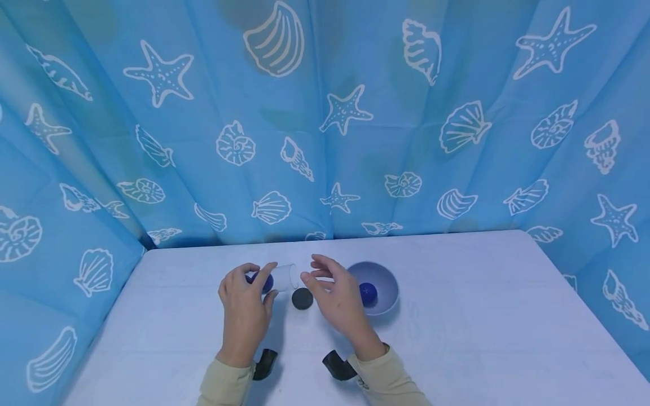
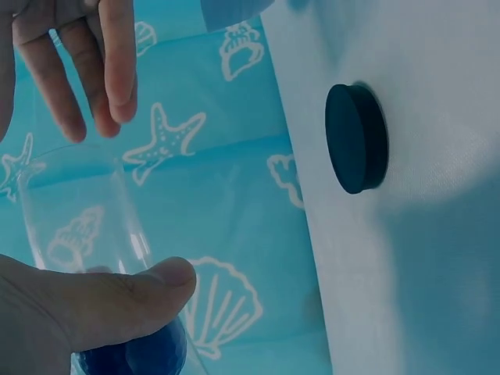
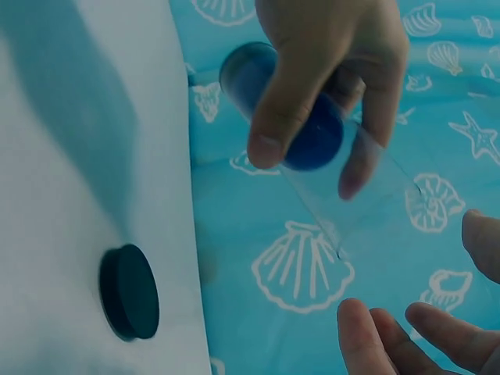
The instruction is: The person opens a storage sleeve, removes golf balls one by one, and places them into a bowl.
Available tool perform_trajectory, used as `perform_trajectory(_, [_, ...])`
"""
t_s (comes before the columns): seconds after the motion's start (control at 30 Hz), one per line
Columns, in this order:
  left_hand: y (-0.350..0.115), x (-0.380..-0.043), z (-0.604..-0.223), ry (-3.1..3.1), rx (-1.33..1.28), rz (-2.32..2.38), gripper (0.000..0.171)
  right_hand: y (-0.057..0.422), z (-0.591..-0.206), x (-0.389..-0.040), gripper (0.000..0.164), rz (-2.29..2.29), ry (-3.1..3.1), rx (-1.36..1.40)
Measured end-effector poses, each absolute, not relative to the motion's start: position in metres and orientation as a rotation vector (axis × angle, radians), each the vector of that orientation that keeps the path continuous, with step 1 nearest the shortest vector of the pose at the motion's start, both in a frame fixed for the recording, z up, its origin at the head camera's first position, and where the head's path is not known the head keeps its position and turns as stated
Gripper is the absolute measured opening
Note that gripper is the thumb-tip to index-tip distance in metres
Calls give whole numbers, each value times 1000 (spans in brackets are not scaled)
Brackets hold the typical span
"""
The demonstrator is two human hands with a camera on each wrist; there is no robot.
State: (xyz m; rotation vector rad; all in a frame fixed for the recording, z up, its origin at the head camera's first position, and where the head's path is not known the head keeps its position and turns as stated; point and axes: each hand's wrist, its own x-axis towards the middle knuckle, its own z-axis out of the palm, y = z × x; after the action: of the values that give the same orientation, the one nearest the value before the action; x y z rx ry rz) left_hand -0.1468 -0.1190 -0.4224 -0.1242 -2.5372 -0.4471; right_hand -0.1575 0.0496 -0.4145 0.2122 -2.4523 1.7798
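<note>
My left hand point(image 1: 245, 310) grips a clear cylindrical jar point(image 1: 285, 277) that lies tipped sideways above the table, its open mouth towards the right. Inside, near the closed end, is a dark blue ball point(image 3: 316, 137); more blue shows behind the thumb, perhaps a second ball. Just off the mouth, my right hand point(image 1: 339, 296) holds nothing, fingers loosely bent and apart from the jar. A round black lid point(image 1: 302, 299) lies on the table below the hands. Beside the right hand stands a grey-blue bowl point(image 1: 387, 276) with a dark blue ball point(image 1: 368, 293) in it.
A white cloth covers the table point(image 1: 482, 316). Blue curtains point(image 1: 325, 113) with white shells and starfish hang behind and at both sides. A black wrist mount point(image 1: 265, 363) sits at the left sleeve, and another black mount point(image 1: 339, 365) at the right.
</note>
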Motion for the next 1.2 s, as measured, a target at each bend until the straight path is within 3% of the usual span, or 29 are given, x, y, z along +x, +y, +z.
perform_trajectory(0.23, [-117,-144,-423,-2552,-124,-440,58,42,-417,-152,60,1802,-2477,246])
perform_trajectory(1.2, [-118,-143,-418,-2545,-181,-389,54,42,-428,-158,47,2055,-2471,316])
